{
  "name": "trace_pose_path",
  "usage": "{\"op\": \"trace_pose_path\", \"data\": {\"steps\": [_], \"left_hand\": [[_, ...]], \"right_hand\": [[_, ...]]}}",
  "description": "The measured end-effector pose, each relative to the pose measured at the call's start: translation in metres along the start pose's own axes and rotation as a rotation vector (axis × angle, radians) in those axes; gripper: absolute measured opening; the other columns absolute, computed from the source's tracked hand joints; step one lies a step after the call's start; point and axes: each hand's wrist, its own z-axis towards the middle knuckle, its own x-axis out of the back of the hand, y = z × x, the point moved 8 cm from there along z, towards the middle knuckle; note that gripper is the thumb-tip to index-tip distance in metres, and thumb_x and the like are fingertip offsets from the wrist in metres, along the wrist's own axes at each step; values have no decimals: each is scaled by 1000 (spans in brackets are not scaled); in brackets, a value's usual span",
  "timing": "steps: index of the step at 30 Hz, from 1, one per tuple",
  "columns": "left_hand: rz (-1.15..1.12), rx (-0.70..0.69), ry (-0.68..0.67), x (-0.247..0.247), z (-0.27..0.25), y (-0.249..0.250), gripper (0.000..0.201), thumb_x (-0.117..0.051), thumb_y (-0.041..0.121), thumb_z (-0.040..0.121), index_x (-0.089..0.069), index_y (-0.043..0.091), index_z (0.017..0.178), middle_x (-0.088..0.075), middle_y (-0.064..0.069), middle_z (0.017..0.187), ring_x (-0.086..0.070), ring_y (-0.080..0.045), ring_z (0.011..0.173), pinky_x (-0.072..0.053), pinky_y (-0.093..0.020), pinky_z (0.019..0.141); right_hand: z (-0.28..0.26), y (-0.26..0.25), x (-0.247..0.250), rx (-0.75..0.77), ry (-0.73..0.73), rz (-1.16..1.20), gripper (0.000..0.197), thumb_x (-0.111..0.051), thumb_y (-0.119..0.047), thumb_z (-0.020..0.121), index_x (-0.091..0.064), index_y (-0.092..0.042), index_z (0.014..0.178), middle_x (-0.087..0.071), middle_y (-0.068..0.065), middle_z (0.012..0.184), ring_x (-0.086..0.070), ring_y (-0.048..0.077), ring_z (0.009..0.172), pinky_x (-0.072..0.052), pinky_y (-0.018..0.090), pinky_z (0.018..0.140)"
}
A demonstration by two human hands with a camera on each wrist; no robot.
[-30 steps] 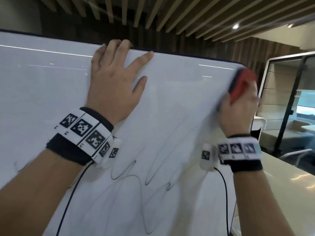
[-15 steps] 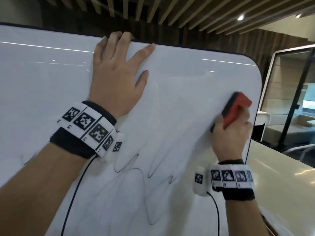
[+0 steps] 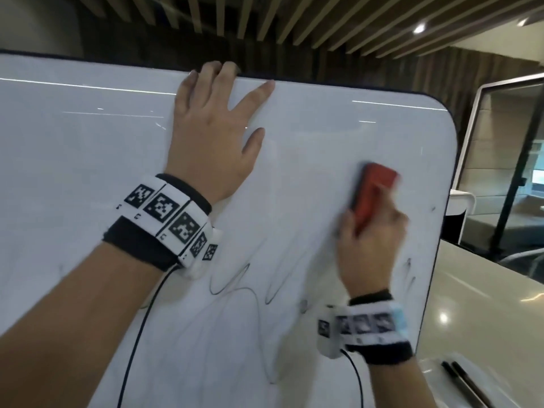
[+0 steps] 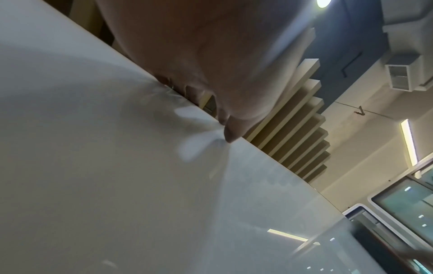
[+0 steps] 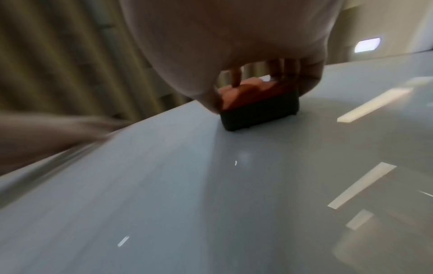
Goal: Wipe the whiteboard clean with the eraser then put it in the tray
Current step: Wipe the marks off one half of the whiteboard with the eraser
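Whiteboard [image 3: 88, 160] w/ scribbles [image 3: 235, 287] across its lower middle, upper part looks wiped. Risk: the board tips or shifts if the eraser is pushed hard near its right edge; a fast stroke could skip the low lines or run off that edge. Left hand [image 3: 212, 142] flat, fingers spread, tips over the top edge, bracing. Right hand [image 3: 371, 245] grips red eraser [image 3: 372, 195], pad on the board, right of centre. Tray not clearly seen.

Dim ceiling light, glare, motion blur

Two dark pens [image 3: 465, 381] on beige table [image 3: 477, 304]
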Motion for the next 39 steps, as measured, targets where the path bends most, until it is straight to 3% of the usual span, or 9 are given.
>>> {"op": "trace_pose_path", "data": {"steps": [4,11,17,23,25,28,30,32,39], "left_hand": [[19,-6,-14,0,0,2,57,-43,43,101,-37,32,156,-38,-17,156,-31,-37,148,-18,-52,126],[-17,16,0,-3,-1,2,57,-43,44,101,-38,31,156,-37,-18,156,-30,-38,149,-15,-52,127],[-8,2,-4,-2,0,2,57,-44,44,100,-39,30,156,-39,-17,155,-31,-38,149,-18,-53,125],[-46,80,-37,-12,-17,18,65,-48,47,101,-27,33,160,-9,-15,171,-5,-37,159,-3,-63,125],[-60,91,-49,-16,-28,27,66,-50,47,100,-27,34,160,-2,-14,172,0,-37,159,-2,-66,124],[-13,65,-54,-22,-39,32,64,-47,47,102,-25,34,161,-2,-12,172,-1,-39,159,-4,-69,123],[14,54,-54,-26,-41,31,63,-45,48,103,-25,33,161,-3,-12,172,-2,-39,159,-6,-69,123],[27,54,-49,-29,-42,30,63,-44,49,104,-25,32,161,-5,-13,172,-3,-39,159,-6,-70,123],[30,49,-17,-30,-44,27,62,-41,53,105,-24,33,162,-9,-12,172,-7,-38,159,-8,-70,122]], "right_hand": [[-2,85,22,-546,39,64,68,-55,-39,91,-32,-17,152,-41,30,134,-46,50,121,-37,48,103],[-29,-57,-25,317,-206,35,55,-65,-33,95,-45,-25,145,-44,12,123,-42,22,102,-36,30,92],[-1,70,15,-378,94,125,70,-56,-48,85,-36,-27,149,-43,19,124,-53,42,109,-45,42,96],[5,-21,-5,301,-158,-12,55,-64,-33,96,-44,-28,147,-42,12,127,-39,18,105,-36,29,94],[20,29,15,148,-72,-47,57,-64,-33,96,-43,-31,148,-41,14,129,-43,22,107,-38,31,95],[12,143,49,-482,25,24,63,-64,-30,96,-36,-31,153,-40,24,135,-52,42,116,-40,38,103],[-6,171,52,-675,9,21,63,-60,-31,98,-33,-29,154,-38,28,138,-50,48,118,-39,44,108],[-4,148,43,-595,25,50,63,-61,-29,97,-34,-28,154,-38,26,137,-49,44,118,-40,41,104],[-2,-5,-6,240,-125,-1,59,-63,-32,96,-41,-31,151,-41,11,130,-41,21,108,-39,30,94]]}}
